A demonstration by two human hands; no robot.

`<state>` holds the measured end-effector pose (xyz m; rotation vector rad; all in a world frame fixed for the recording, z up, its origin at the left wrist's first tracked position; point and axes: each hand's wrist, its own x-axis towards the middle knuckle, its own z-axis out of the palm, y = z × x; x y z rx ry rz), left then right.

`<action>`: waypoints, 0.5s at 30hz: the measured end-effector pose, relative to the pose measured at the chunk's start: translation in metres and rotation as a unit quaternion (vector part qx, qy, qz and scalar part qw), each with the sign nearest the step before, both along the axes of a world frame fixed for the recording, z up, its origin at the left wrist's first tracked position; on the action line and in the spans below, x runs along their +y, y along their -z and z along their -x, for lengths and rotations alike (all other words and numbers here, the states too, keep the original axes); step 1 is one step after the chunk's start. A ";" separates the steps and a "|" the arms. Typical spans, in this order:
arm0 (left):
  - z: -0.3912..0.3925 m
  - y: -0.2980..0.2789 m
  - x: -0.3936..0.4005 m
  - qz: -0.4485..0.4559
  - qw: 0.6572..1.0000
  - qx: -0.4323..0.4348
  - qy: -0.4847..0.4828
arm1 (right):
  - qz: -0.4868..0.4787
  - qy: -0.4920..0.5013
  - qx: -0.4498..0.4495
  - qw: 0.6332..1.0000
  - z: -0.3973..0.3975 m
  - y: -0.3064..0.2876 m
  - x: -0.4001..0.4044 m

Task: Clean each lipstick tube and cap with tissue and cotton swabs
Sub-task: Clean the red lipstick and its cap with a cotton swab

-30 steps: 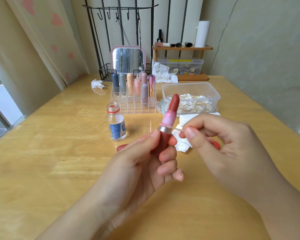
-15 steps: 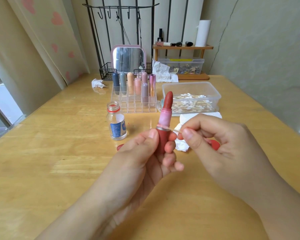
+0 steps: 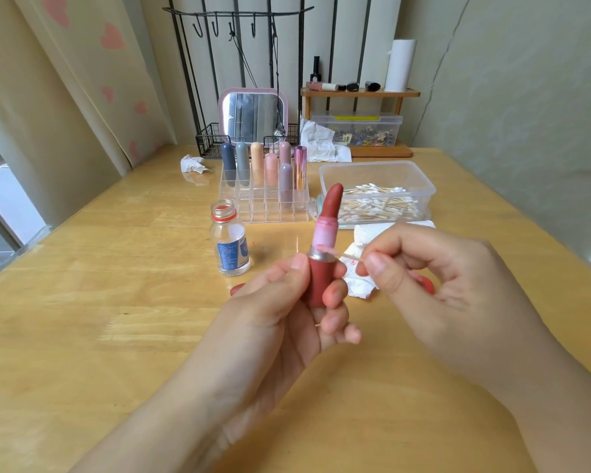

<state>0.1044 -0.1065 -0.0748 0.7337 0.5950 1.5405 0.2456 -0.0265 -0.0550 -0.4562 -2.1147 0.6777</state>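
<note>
In the head view, the left hand (image 3: 280, 322) grips an uncapped lipstick tube (image 3: 322, 264) upright above the desk (image 3: 99, 319), thumb and fingers wrapped round its dark red base. The tube shows a silver collar, a pink inner sleeve and a brick-red bullet fully wound out, its tip slanted. The right hand (image 3: 434, 291) pinches a cotton swab (image 3: 342, 254) between thumb and forefinger; the swab's pink-stained tip touches the tube just above the collar. The desk is pale varnished wood, set against a greenish wall with a curtain bearing pink hearts at left. Behind the hands lies a crumpled tissue (image 3: 359, 285) with red marks, partly hidden by the right hand. An open glass bottle (image 3: 230, 242) with a blue label stands left of the tube. Farther back, a clear lipstick organizer (image 3: 273, 203) holds several capped lipsticks, and beside it a clear plastic box (image 3: 377, 191) contains many cotton swabs. A pink-framed mirror (image 3: 253, 116) and a small wooden shelf (image 3: 360, 93) with cosmetics stand at the back edge.
</note>
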 end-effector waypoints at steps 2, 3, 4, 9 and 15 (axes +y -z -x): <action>0.000 0.000 0.000 0.002 1.000 0.005 -0.002 | -0.002 -0.001 -0.005 1.000 0.001 0.001 -0.001; 0.000 -0.001 0.000 0.005 1.000 0.003 -0.001 | -0.002 0.006 0.004 1.000 0.001 0.001 -0.001; 0.000 -0.001 0.000 0.008 1.000 -0.001 0.000 | -0.002 0.014 0.014 1.000 0.001 0.000 0.000; 0.001 -0.002 -0.001 0.013 1.000 -0.017 0.008 | -0.007 -0.006 -0.014 1.000 0.000 0.000 0.000; 0.003 -0.003 -0.001 0.013 0.999 -0.040 0.023 | 0.007 -0.002 -0.005 1.000 -0.001 0.000 0.001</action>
